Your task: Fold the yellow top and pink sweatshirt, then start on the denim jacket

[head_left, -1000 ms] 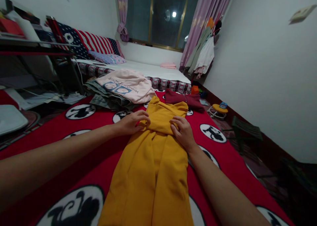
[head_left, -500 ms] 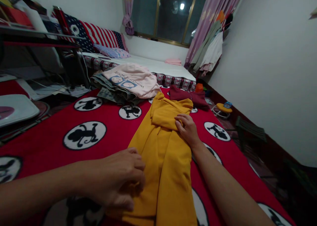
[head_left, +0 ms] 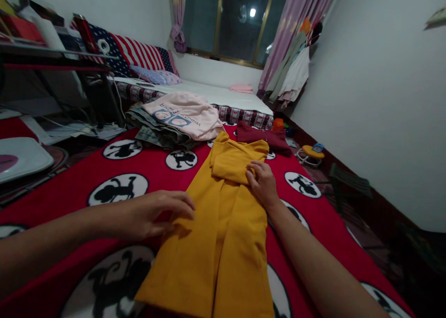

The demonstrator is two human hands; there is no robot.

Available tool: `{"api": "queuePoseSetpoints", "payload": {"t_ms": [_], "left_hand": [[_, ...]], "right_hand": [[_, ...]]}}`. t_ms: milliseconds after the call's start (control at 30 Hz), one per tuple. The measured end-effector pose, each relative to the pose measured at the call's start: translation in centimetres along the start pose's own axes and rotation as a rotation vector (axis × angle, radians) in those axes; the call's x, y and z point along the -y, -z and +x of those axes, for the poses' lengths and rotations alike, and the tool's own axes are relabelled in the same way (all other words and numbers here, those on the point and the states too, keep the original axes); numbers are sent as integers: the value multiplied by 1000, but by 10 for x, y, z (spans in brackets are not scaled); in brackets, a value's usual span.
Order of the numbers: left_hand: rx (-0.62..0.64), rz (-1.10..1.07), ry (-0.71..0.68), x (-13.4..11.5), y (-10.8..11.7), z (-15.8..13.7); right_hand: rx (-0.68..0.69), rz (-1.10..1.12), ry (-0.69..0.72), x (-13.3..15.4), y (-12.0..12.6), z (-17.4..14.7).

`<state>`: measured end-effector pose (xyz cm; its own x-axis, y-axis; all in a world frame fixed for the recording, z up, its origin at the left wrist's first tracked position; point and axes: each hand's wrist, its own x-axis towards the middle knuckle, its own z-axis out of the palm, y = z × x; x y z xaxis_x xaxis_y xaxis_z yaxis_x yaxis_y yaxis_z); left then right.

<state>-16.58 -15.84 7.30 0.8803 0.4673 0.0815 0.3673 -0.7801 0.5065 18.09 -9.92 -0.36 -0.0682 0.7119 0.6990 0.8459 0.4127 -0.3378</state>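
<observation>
since half second ago, left hand (head_left: pixel 153 214) lifted off near hem, now further up left edge of mustard-yellow knit garment (head_left: pixel 223 225), fingers loosely curled, tips touching cloth edge, no firm grasp visible. right hand (head_left: pixel 264 183) unchanged, flat, fingers pressing folded-over top part of garment.

head view: garment lies lengthwise on red blanket with black-and-white round cartoon prints (head_left: pixel 118 188). beyond it: pale pink printed shirt (head_left: pixel 183 113) on grey-green folded pile (head_left: pixel 156 132), dark maroon folded cloth (head_left: pixel 268 137) just beyond top fold. low bed with white sheet (head_left: pixel 216 95) behind; small yellow stool (head_left: pixel 311 153) on floor at right.
</observation>
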Motion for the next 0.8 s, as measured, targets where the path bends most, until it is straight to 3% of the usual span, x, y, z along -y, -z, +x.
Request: {"api": "queuePoseSetpoints", "payload": {"t_ms": [167,333,433,533,700,800], "left_hand": [[34,42,-2,36,-7,-1],[42,129,-6,45,-7,-6],[79,103,-19,42,-7,-4],[79,127,-64,39,-14,3],[-23,180,-200,49,-31,23],[-49,110,-232,50,-31,28]], "right_hand": [[252,40,-3,13,14,-30],[682,153,132,37,88,-62],[894,149,137,46,127,-68],[893,104,120,50,130,-69],[725,42,133,51,87,-71],[684,101,206,54,74,-72]]}}
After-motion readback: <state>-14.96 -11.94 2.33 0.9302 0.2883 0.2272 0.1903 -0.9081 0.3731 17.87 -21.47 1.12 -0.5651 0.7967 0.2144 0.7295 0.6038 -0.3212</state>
